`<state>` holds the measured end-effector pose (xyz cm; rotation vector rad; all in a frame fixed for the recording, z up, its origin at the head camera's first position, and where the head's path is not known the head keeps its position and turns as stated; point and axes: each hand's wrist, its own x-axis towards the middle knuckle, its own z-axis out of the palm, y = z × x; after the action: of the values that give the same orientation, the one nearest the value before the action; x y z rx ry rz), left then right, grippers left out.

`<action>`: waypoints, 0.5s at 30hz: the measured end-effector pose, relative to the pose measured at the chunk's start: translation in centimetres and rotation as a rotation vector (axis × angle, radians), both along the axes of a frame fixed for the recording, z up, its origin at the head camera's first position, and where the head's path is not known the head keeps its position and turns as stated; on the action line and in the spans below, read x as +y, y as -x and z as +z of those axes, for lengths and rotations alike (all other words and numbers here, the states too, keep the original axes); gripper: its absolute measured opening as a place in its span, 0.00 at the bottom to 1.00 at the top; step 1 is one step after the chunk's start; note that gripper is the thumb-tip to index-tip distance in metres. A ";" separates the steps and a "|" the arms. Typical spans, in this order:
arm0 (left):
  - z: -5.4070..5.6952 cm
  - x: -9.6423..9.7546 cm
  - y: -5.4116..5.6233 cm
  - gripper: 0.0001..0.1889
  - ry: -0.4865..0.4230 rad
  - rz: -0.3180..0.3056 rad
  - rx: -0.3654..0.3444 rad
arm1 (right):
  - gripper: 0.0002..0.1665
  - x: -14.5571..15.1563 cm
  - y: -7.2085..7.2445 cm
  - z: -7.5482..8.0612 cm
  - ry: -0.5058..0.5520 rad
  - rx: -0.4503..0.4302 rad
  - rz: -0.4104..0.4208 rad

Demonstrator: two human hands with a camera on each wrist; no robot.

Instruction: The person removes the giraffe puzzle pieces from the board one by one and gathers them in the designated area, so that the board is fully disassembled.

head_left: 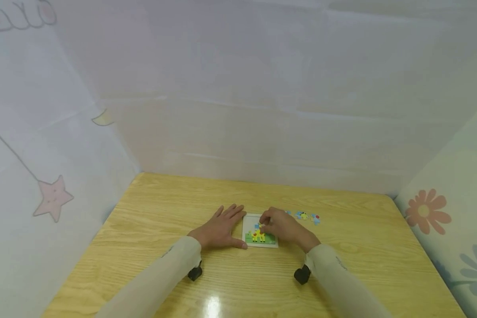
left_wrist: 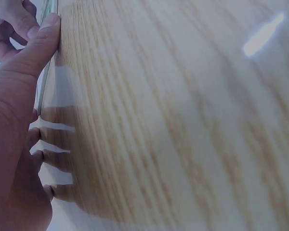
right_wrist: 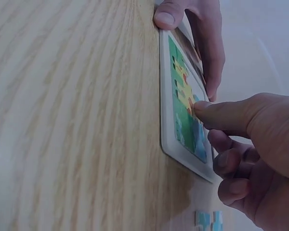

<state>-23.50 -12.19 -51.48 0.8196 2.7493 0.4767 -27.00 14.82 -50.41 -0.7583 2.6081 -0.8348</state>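
Note:
A small jigsaw puzzle in a white tray (head_left: 258, 245) lies flat on the table, partly filled with a yellow giraffe on green ground. My left hand (head_left: 221, 227) rests spread at the tray's left side, its thumb at the near left corner and its fingers along the far left. Over the picture, my right hand (head_left: 283, 225) pinches a jigsaw piece (head_left: 261, 225) between thumb and curled fingers, down against the puzzle; the fingers hide most of this piece. In the right wrist view the thumb (right_wrist: 209, 111) touches the picture near the giraffe.
Several loose jigsaw pieces (head_left: 303, 215), blue with yellow and red, lie on the wooden table (head_left: 163, 194) right of the tray, beyond the right hand. Pale printed cloth (head_left: 238, 132) encloses the table at the back and both sides.

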 end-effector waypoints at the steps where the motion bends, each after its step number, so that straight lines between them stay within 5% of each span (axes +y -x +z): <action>1: 0.0 0.0 0.0 0.59 -0.002 0.000 0.000 | 0.11 -0.1 0.0 0.0 -0.009 -0.001 0.001; 15: 0.1 0.0 0.1 0.59 0.018 0.000 0.000 | 0.15 -1.1 0.4 0.9 -0.059 -0.100 0.016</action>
<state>-23.56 -12.17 -51.38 0.8152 2.7495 0.4519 -27.45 13.71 -49.48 -0.7024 2.5231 -0.7670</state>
